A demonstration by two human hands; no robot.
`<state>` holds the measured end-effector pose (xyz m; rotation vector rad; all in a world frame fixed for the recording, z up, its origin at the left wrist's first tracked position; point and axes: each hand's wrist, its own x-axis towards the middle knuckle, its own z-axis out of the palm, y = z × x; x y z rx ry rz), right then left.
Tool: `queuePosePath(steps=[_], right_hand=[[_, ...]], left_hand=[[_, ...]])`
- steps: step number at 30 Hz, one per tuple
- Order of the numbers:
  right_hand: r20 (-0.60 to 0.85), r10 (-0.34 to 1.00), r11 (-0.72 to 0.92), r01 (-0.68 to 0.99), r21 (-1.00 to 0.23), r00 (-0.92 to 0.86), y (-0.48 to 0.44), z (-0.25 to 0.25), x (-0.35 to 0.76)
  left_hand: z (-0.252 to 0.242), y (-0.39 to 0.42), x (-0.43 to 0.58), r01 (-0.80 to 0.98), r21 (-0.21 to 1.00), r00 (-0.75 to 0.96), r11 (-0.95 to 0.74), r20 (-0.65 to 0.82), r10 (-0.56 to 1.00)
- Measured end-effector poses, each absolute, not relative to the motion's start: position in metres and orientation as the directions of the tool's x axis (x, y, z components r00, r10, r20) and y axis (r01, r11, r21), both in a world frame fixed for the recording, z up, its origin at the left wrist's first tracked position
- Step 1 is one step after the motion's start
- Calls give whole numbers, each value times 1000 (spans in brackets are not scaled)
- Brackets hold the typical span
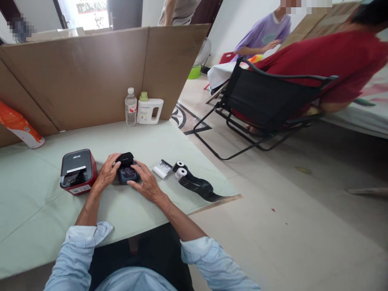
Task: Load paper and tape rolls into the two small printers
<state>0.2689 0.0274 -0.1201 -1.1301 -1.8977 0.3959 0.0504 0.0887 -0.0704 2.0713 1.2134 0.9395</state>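
A small dark portable label printer point(127, 174) rests on the table between my hands, its black lid point(125, 157) raised at the back. Gripping its left side is my left hand point(107, 171), with the fingers up by the lid. My right hand point(147, 182) holds the right side, fingers at the upper edge and thumb at the front corner. The inside of the printer looks dark and glossy; what lies in it is unclear. Left of my left hand stands a larger red and black label printer point(78, 171). To the right lie a white label roll point(163, 169) and two dark ribbon rolls point(181, 173), partly unwound.
Along the back of the pale-covered table point(100, 206) rises a cardboard panel point(100, 76). Before it stand a water bottle point(131, 107), a white jug point(148, 111) and an orange bottle point(20, 125). A black folding chair point(269, 97) with a person in red is at right; other people are beyond.
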Motion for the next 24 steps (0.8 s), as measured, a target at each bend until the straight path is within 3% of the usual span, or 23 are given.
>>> queuePosePath(steps=[17, 24], right_hand=[[547, 826, 530, 513, -675, -133, 34, -124, 267], [624, 773, 585, 506, -634, -112, 47, -118, 264]], left_hand=[[-73, 91, 53, 492, 760, 314, -425, 301, 901], [-74, 93, 52, 496, 748, 316, -440, 317, 894]])
